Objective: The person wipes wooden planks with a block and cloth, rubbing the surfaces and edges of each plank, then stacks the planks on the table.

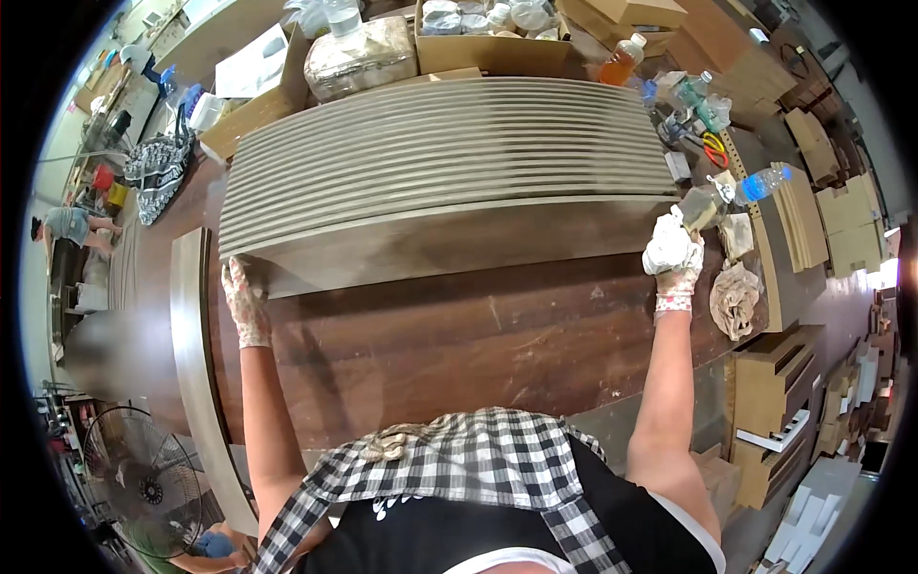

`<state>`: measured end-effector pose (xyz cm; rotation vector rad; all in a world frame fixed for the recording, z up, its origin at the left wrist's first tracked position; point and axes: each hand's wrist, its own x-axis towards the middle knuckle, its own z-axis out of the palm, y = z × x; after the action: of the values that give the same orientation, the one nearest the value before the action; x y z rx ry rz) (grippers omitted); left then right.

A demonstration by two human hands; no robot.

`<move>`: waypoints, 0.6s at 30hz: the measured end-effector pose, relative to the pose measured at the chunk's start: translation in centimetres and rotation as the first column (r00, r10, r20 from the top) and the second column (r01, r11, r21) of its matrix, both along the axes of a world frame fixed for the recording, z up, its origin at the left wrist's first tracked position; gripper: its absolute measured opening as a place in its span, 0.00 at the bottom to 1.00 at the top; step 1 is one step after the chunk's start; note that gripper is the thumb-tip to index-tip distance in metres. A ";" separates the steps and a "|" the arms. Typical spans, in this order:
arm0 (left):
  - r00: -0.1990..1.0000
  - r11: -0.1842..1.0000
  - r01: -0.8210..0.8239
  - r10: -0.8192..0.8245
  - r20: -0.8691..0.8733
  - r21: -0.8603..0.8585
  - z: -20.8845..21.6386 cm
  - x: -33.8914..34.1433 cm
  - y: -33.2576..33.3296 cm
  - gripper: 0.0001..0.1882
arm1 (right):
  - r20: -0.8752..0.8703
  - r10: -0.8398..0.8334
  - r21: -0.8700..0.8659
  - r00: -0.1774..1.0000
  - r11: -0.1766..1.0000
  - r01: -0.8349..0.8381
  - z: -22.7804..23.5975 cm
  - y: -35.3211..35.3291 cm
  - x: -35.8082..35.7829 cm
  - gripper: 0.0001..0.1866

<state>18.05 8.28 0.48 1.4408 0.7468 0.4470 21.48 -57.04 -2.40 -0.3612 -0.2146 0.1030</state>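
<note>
A row of long grey-brown boards (449, 143) lies packed side by side across the table, edges up. The front board (459, 239) shows its wide face toward me. My left hand (247, 298), in a patterned glove, grips this board's left end, fingers at the corner and thumb by the face. At the other end my right hand (681, 277), gloved too, is closed around a bunched white cloth (670, 245). That cloth is against or very near the board's right end; which of the two is hidden. A clear plastic bottle (703, 208) lies just beyond it.
The brown table (497, 344) has scuffs. A long board (196, 335) lies at the left. A crumpled beige cloth (735, 300), scissors (714, 150) and an amber bottle (622, 59) are on the right. Boxes (492, 55) line the back. A fan (143, 483) stands lower left; people are beyond.
</note>
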 end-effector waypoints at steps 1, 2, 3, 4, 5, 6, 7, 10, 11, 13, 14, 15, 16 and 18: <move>0.999 1.000 0.013 -0.012 -0.042 0.018 0.5 -0.3 0.1 0.37 | -0.016 -0.011 -0.028 1.000 1.000 0.011 -0.1 0.2 -0.5 0.26; 0.999 1.000 0.010 -0.009 -0.044 0.023 0.8 -0.9 0.1 0.37 | -0.032 -0.024 -0.055 0.999 0.998 0.022 -0.2 0.3 -1.0 0.26; 0.999 1.000 0.022 -0.022 -0.024 0.007 1.1 -1.4 -0.1 0.37 | -0.005 0.005 -0.001 1.000 1.000 -0.005 -0.2 0.4 -1.4 0.27; 0.999 0.999 0.036 -0.036 -0.006 -0.010 1.4 -1.9 -0.4 0.36 | 0.010 0.024 0.006 1.000 1.000 -0.024 -0.2 0.3 -2.4 0.27; 1.000 0.999 0.000 0.000 0.001 -0.035 1.7 -2.9 -0.8 0.36 | -0.023 -0.022 -0.014 0.999 1.000 0.022 -0.1 0.1 -3.4 0.27; 0.996 0.992 -0.079 0.076 -0.039 -0.099 2.5 -3.7 -1.4 0.37 | -0.058 -0.072 -0.038 0.996 0.997 0.070 -0.1 -0.1 -4.7 0.27; 0.998 0.968 -0.046 0.056 0.036 -0.248 2.4 -4.5 -0.8 0.37 | -0.172 -0.203 -0.055 0.964 0.979 0.197 -0.6 -0.7 -5.9 0.26; 0.993 0.838 0.030 0.038 0.112 -0.545 0.3 -8.1 4.7 0.31 | -0.187 -0.224 -0.044 0.956 0.974 0.220 -2.7 -2.5 -10.1 0.27; 0.995 0.887 0.067 -0.027 0.092 -0.456 -1.1 -9.4 6.6 0.27 | 0.035 -0.013 0.008 0.999 1.000 0.013 -3.3 -2.6 -10.9 0.30; 0.996 0.854 0.080 -0.054 0.066 -0.514 -2.2 -10.4 7.1 0.18 | 0.008 -0.080 0.001 0.997 0.997 0.080 -6.1 -3.8 -13.5 0.34; 0.986 0.864 0.166 -0.138 0.094 -0.475 -2.6 -11.4 7.2 0.19 | -0.059 -0.149 0.007 0.987 0.989 0.149 -6.7 -3.6 -15.1 0.34; 0.982 0.880 0.190 -0.175 0.076 -0.435 -2.8 -12.9 7.6 0.21 | -0.138 -0.277 -0.133 0.951 0.956 0.260 -4.7 -1.2 -15.9 0.34; 0.973 0.888 0.229 -0.225 0.057 -0.400 -3.1 -13.5 7.6 0.22 | -0.144 -0.284 -0.136 0.948 0.955 0.265 -4.0 -1.3 -17.0 0.34; 0.948 0.898 0.303 -0.318 0.006 -0.320 -1.7 -15.0 5.7 0.24 | -0.194 0.024 0.240 0.981 0.971 0.024 -3.2 -2.8 -19.4 0.35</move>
<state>3.09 14.02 -1.18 1.2385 0.5793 0.0401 2.04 -59.86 -5.58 -0.1069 -0.0307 0.1109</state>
